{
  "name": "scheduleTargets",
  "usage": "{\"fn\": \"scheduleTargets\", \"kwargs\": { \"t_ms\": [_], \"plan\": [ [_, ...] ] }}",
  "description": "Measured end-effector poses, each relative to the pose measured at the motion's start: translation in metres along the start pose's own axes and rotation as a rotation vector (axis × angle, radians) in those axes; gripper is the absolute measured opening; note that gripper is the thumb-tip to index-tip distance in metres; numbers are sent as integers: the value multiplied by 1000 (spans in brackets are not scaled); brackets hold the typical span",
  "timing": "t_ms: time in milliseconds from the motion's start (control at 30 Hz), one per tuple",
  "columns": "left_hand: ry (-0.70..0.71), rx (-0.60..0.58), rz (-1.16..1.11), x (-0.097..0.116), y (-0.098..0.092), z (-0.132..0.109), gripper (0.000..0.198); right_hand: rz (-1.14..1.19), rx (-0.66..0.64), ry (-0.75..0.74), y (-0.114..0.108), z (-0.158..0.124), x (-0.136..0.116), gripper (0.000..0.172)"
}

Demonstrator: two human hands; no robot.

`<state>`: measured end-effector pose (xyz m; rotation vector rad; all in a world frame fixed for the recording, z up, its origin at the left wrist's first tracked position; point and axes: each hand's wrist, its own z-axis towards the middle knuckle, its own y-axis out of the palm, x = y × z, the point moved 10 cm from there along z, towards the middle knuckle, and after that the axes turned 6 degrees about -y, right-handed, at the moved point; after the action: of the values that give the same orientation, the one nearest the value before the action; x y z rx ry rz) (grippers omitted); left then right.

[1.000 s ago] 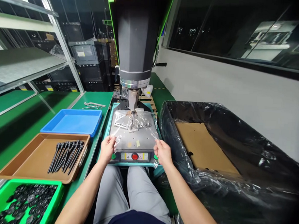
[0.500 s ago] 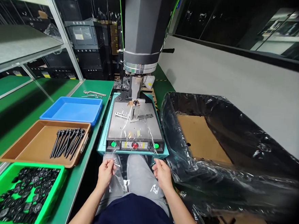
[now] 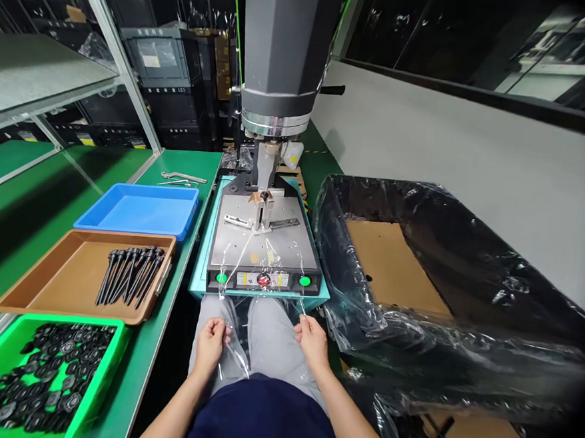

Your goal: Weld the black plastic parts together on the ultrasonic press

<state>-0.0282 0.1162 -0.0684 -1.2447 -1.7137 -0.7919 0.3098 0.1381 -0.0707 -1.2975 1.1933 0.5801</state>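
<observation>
In the open room between surface (image 3: 140, 352) edge and box (image 3: 388, 349), left hand (image 3: 210, 341) and right hand (image 3: 312, 342) are pinching film (image 3: 239, 358).

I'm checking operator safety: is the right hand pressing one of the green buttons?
No, the right hand pinches clear film, and both green buttons lie beyond its fingertips, untouched.

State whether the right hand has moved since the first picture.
Yes, the right hand has moved toward the body, away from the right green button.
</observation>
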Motion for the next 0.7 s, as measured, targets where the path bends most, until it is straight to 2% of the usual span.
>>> {"fn": "scheduleTargets", "kwargs": {
  "t_ms": [100, 200, 267, 333, 433, 533, 600, 700],
  "plan": [
    [2, 3, 51, -6, 1, 10, 44, -116, 42, -20, -6, 17, -1, 47],
    [-4, -29, 89, -10, 2, 17, 45, -172, 166, -137, -23, 40, -30, 50],
    [2, -31, 162, -8, 0, 19, 46, -173, 231, -299, -32, 56, -73, 49],
    [3, 0, 293, -5, -6, 21, 47, -120, 236, -463, -32, 73, -125, 45],
    [-22, 55, 474, -1, -17, 24, 48, -42, 164, -664, -16, 102, -210, 40],
    [-27, 49, 587, 3, -22, 27, 48, -49, 99, -789, 10, 135, -282, 38],
    [-21, 45, 651, 6, -25, 28, 48, -105, 65, -813, 29, 158, -315, 40],
    [2, 65, 695, 11, -31, 26, 48, -194, -25, -806, 57, 188, -345, 41]
  ]
}}
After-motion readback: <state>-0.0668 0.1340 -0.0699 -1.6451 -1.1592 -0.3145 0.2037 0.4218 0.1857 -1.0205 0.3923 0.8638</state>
